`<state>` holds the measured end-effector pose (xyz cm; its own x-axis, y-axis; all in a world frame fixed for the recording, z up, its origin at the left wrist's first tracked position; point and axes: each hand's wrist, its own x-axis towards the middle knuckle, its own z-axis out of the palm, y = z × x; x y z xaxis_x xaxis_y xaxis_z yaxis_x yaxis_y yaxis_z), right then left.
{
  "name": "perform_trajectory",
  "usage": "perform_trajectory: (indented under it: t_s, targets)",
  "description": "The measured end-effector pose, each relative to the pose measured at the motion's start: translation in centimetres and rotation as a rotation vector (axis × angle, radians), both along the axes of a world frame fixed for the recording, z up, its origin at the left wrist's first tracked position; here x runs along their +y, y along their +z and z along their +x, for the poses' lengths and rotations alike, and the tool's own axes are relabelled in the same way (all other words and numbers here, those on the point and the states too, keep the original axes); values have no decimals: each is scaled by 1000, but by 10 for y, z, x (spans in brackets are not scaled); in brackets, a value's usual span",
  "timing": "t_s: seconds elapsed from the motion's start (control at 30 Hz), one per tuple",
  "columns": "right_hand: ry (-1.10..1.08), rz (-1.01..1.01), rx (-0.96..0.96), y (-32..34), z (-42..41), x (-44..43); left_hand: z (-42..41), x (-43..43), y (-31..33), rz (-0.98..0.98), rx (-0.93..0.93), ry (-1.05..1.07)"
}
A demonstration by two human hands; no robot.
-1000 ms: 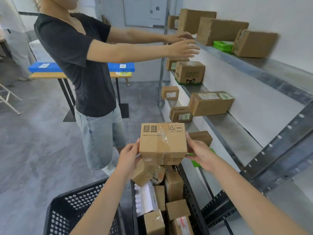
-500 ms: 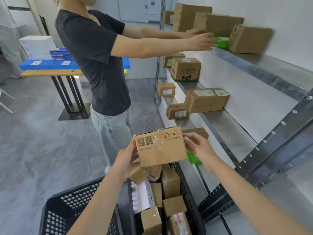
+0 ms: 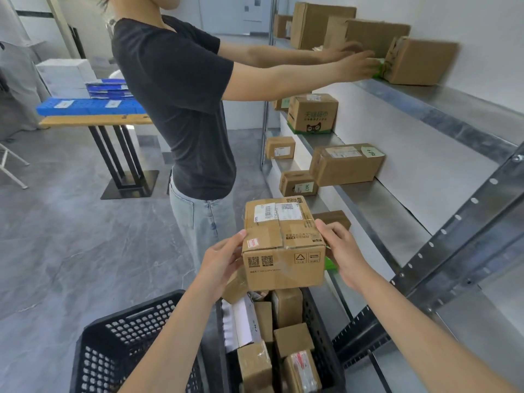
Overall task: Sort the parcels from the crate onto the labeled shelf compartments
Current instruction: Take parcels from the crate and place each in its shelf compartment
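The person is holding a taped cardboard parcel point(image 3: 283, 251) in the air just above the black crate point(image 3: 320, 324) of other boxes, close beside the metal shelf point(image 3: 382, 205), with its labelled top facing up. The left hand point(image 3: 224, 262) is gripping the parcel's left side and the right hand point(image 3: 344, 253) its right side, the fingers point(image 3: 326, 226) of each curling against the cardboard edges. Next to them another person point(image 3: 181, 95) in a dark shirt is reaching both arms towards the top shelf, and a second black crate point(image 3: 127, 336) is sitting to the left.
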<state>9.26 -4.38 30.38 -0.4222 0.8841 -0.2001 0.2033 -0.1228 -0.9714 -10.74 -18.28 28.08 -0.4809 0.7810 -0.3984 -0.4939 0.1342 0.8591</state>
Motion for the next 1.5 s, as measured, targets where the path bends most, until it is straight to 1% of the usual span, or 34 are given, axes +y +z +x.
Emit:
perform_trajectory:
  t_s: [0.17,0.6,0.8,0.97,1.13,1.23,1.3,1.4,1.5]
  targets:
    - [44,9,-10,-4,3,-6,-1,-2,-1,54,23,-1]
    - [3,75,32,-2,6,-4,15,-13,-9,96,82,1]
    - [14,98,-41,4,-1,-2,17,-17,0,67,114,4]
    - [44,96,-36,11,-2,4,16,-22,6,123,75,-41]
    - [26,87,-40,15,2,9,13,-26,5,132,93,-111]
    - [11,76,-25,15,5,10,17,-23,7,138,118,-62]
    - [-4,120,-82,13,10,14,20,-20,5,129,161,-15]
    - [-5,229,-204,10,18,17,20,-15,0,82,171,112]
    - [26,253,-214,9,21,12,20,-10,-6,15,160,241]
